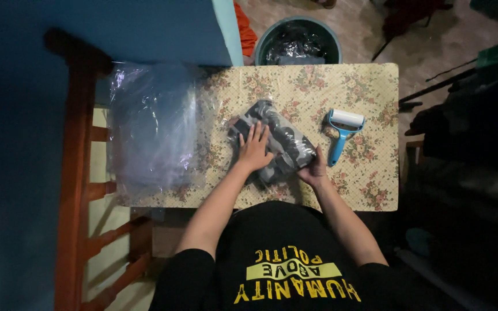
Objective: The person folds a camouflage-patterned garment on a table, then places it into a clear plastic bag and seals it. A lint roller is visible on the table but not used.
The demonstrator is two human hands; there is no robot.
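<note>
Left hand (255, 151) lies flat, fingers spread, on the clear bag of dark clothing (278, 147); right hand (314, 170) grips its near corner; blue roller (341, 131) just right of it; pile of clear bags (154, 129) well left

You look down on a table (376, 190) covered in floral cloth. A blue-handled lint roller (342, 131) lies on its right part. A stack of clear plastic bags (151, 129) overhangs its left edge. A lined bin (298, 40) stands beyond; a wooden chair (79, 190) stands left.
</note>
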